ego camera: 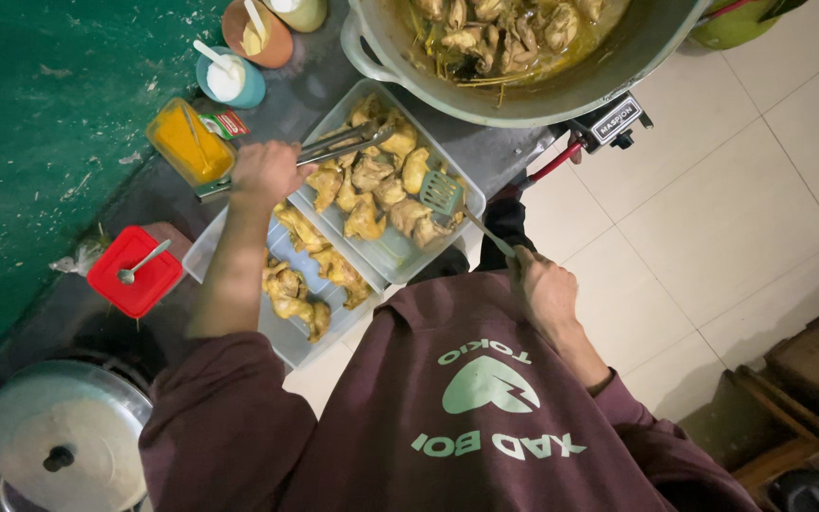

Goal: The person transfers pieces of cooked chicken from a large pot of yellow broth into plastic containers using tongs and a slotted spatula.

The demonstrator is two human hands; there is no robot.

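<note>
Left hand [265,173]: closed around metal tongs [345,142] over the upper tray's [386,254] far edge.
Right hand [542,284]: grips a slotted spatula [445,194] resting on yellow chicken pieces [372,185].

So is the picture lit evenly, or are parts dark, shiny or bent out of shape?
In the head view, light falls brightest on the white floor tiles. The counter by the green wall is dim. The pan lid and the tongs in the left hand show soft glare. The right hand holds a spatula. The edges bend outward; the bottom right corner is murky.
</note>
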